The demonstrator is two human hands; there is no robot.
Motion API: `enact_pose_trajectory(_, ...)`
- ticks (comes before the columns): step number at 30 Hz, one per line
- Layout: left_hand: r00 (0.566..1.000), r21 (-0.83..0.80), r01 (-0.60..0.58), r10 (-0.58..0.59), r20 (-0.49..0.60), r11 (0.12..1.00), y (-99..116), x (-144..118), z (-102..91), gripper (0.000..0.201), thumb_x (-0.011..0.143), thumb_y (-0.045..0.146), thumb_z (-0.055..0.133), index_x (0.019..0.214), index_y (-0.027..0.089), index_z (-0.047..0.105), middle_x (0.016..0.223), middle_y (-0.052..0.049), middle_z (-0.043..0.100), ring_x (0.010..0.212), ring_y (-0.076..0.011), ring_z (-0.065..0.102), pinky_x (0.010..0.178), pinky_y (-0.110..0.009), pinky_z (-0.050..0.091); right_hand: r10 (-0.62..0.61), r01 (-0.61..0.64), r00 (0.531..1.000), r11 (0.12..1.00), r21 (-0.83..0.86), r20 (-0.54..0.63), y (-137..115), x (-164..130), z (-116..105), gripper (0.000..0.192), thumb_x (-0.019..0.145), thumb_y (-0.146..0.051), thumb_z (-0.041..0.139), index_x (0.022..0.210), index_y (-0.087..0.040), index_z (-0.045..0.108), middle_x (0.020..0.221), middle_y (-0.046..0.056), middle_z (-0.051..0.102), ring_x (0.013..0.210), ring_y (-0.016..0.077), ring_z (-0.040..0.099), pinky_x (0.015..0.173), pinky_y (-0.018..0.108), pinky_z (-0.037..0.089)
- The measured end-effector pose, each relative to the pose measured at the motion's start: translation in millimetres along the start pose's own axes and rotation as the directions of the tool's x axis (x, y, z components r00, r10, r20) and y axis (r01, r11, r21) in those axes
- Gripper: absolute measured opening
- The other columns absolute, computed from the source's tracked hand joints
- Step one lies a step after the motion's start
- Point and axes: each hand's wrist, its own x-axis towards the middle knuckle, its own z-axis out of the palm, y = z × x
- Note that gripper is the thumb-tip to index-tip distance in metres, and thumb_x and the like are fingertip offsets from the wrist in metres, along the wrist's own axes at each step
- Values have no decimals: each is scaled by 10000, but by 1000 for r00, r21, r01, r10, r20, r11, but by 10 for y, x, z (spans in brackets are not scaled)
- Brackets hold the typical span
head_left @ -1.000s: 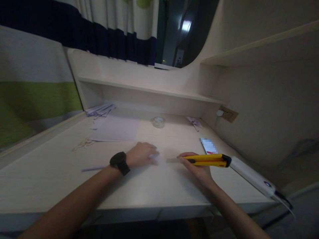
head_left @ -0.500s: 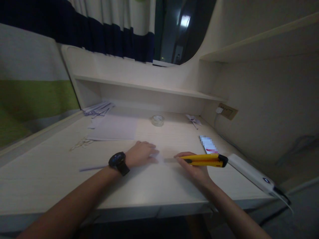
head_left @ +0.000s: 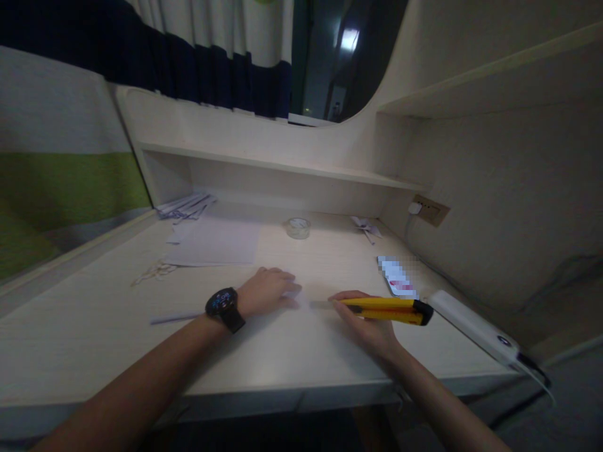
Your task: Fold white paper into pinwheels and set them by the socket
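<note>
A person sits at a pale wooden desk point(head_left: 94, 326). Their left hand point(head_left: 266, 292), with a black watch point(head_left: 223, 307) on the wrist, lies palm down, fingers spread, pressing a white sheet of paper point(head_left: 282, 314) flat near the front edge. Their right hand point(head_left: 365, 320) grips a yellow utility knife point(head_left: 386, 309), held nearly level, its blade touching the paper just beside the left fingertips. Another paper sheet point(head_left: 214, 242) lies farther back, and a roll of clear tape point(head_left: 298, 227) sits near the shelf.
</note>
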Motion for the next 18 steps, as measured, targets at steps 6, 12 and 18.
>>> enact_pose_trajectory(6,1000,-8,-3,3,-22,1000,-18,-2,20,393,845,561,469,1022,252,635,1062,-64,634,1050,-251,535,888,-385,368,-14,14,1000,1000,2,-22,-34,-1,4,146,801,-353,619,869,-236,672,893,48,683,849,219,626,797,368,509)
enact_pose_trajectory(12,1000,9,-8,8,-11,1000,-16,1,21,370,846,539,484,1027,254,634,1062,-62,630,1056,-254,532,893,-389,366,-10,9,998,1000,-14,-57,-30,0,6,152,796,-363,623,847,-232,679,883,48,688,855,222,630,826,373,499)
enact_pose_trajectory(18,1000,-4,-6,6,-22,1000,-14,-4,28,367,848,533,484,1035,254,633,1046,-62,633,1050,-253,536,893,-385,364,-7,7,998,1000,1,-69,-11,-6,8,176,792,-384,621,854,-232,684,881,56,693,856,233,631,811,386,516)
